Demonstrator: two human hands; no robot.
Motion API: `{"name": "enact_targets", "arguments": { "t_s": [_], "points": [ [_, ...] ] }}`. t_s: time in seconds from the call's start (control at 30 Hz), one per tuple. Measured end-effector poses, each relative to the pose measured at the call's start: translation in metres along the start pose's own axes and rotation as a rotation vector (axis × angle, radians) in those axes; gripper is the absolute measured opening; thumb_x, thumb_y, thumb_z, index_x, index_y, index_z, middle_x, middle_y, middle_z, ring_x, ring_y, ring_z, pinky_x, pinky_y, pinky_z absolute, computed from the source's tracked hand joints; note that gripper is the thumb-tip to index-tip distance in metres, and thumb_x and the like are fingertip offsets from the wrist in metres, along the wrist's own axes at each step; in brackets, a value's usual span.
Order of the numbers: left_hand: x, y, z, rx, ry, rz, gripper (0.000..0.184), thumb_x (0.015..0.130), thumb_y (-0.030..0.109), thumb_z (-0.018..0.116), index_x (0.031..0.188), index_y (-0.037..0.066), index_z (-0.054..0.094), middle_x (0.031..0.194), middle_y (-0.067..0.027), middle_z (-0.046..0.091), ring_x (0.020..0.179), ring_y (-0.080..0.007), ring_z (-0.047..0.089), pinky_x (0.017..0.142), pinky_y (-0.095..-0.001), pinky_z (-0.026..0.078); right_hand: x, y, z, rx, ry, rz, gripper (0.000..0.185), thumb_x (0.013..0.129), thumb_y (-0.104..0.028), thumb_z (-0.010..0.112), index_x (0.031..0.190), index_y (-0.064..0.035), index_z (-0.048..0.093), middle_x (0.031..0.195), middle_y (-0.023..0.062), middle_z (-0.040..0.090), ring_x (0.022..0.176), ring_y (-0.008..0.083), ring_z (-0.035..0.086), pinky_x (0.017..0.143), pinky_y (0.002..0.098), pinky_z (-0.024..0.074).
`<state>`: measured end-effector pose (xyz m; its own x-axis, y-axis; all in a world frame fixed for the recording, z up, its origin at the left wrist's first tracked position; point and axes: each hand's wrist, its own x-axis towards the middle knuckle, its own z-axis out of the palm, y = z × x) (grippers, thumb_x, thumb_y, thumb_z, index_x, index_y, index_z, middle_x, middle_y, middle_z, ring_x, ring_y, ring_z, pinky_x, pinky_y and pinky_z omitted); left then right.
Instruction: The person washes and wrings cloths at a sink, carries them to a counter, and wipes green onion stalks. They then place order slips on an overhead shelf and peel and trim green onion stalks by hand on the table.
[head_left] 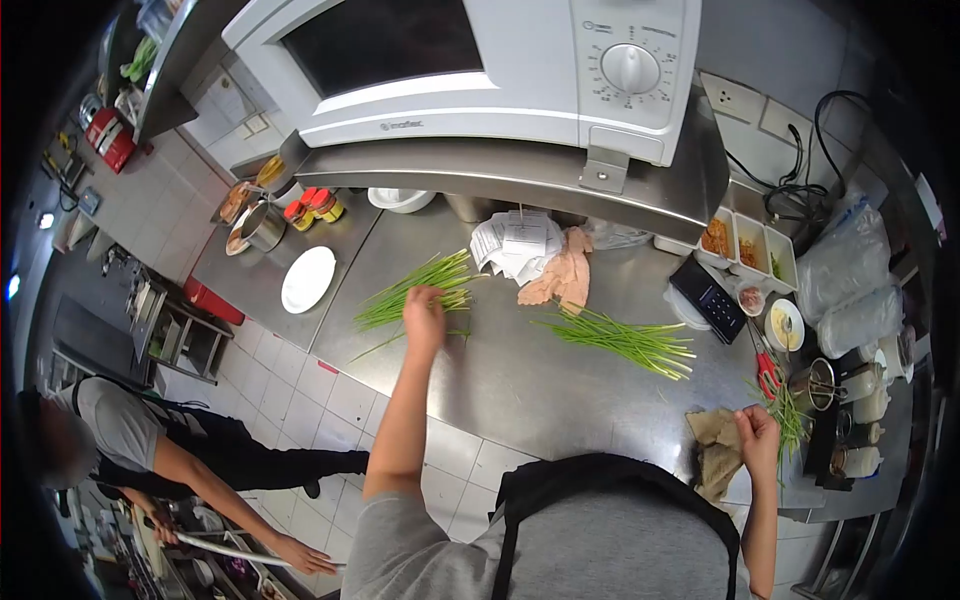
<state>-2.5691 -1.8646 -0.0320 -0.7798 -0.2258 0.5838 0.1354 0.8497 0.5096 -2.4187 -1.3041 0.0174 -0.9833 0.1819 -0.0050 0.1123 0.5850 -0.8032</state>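
On the steel counter, a bundle of long green chives [415,290] lies to the left, a few stems straying from it. My left hand [424,318] is over this bundle, its fingers curled down onto the stems. A second bundle of chives [625,340] lies farther right, apart from both hands. At the counter's front right, my right hand [758,440] is closed at the edge of a crumpled brown cloth [716,452]. Red-handled scissors [768,375] and more green stems [790,425] are just beyond that hand.
A microwave [450,80] sits on a shelf above the counter. Papers [518,245], a pink cloth [562,272] and a white plate [308,280] lie on the steel. Food containers [750,250] and a black device [707,298] stand right. Another person [190,450] holds a pale hose-like object at left.
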Motion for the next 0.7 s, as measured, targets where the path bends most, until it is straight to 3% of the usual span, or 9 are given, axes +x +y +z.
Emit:
{"name": "enact_targets", "arguments": {
  "t_s": [0.17,0.27,0.43,0.57,0.63,0.67,0.7],
  "points": [
    [0.015,-0.051,-0.014,0.093,-0.009,-0.024,0.014,0.076,-0.002,0.056,0.087,0.000,0.064,0.090,-0.0161,0.060,0.084,-0.0345,0.058,0.076,-0.0392,0.047,0.008,-0.023,-0.005,0.363,-0.098,0.077,0.023,0.087,-0.018,0.060,0.072,-0.0069,0.047,0.063,-0.0079,0.041,0.058,0.0030,0.035,0.051,0.0206,0.0281],
    [0.027,-0.059,-0.008,0.087,-0.037,-0.021,0.012,0.078,0.006,0.061,0.088,0.000,0.064,0.094,-0.0164,0.061,0.085,-0.0347,0.058,0.077,-0.0396,0.047,0.005,-0.019,-0.011,0.252,-0.142,0.043,0.023,0.088,-0.020,0.060,0.073,-0.0076,0.046,0.063,-0.0076,0.041,0.059,0.0029,0.035,0.052,0.0199,0.0284],
    [0.041,-0.048,0.004,0.359,-0.345,-0.179,0.021,0.075,0.023,0.068,0.090,0.008,0.067,0.100,-0.0104,0.063,0.088,-0.0290,0.060,0.077,-0.0393,0.046,0.003,-0.018,-0.019,0.528,0.014,0.152,0.022,0.093,-0.021,0.051,0.075,-0.0093,0.048,0.066,-0.0071,0.046,0.059,0.0017,0.038,0.052,0.0198,0.0314],
    [0.062,-0.016,-0.007,0.358,-0.658,-0.402,0.023,0.070,0.029,0.071,0.089,0.016,0.069,0.102,-0.0042,0.064,0.093,-0.0229,0.060,0.083,-0.0413,0.039,-0.008,-0.018,-0.034,1.035,-0.058,0.268,0.016,0.093,-0.024,0.049,0.094,-0.0089,0.054,0.089,0.0020,0.058,0.078,0.0110,0.055,0.070,0.0270,0.0454],
    [0.065,-0.039,-0.007,0.180,-0.627,-0.451,0.024,0.068,0.029,0.072,0.089,0.017,0.069,0.097,-0.0030,0.065,0.092,-0.0214,0.060,0.086,-0.0438,0.035,-0.020,-0.033,-0.039,1.394,-0.030,0.280,0.026,0.093,-0.028,0.047,0.110,-0.0088,0.054,0.107,0.0085,0.060,0.096,0.0188,0.059,0.084,0.0339,0.0486],
    [0.067,-0.042,-0.009,0.092,-0.612,-0.473,0.024,0.068,0.029,0.072,0.088,0.017,0.069,0.095,-0.0024,0.066,0.091,-0.0206,0.060,0.087,-0.0450,0.033,-0.022,-0.014,-0.035,1.416,-0.070,0.296,0.031,0.093,-0.030,0.046,0.116,-0.0087,0.050,0.113,0.0103,0.056,0.102,0.0212,0.057,0.089,0.0362,0.0464],
    [0.068,-0.045,-0.009,0.213,-0.549,-0.415,0.022,0.068,0.027,0.072,0.088,0.016,0.069,0.092,-0.0028,0.066,0.089,-0.0207,0.061,0.085,-0.0442,0.035,-0.024,0.019,-0.028,1.438,-0.107,0.311,0.036,0.093,-0.031,0.045,0.121,-0.0087,0.047,0.120,0.0120,0.053,0.107,0.0236,0.054,0.093,0.0385,0.0442]
  ]
}}
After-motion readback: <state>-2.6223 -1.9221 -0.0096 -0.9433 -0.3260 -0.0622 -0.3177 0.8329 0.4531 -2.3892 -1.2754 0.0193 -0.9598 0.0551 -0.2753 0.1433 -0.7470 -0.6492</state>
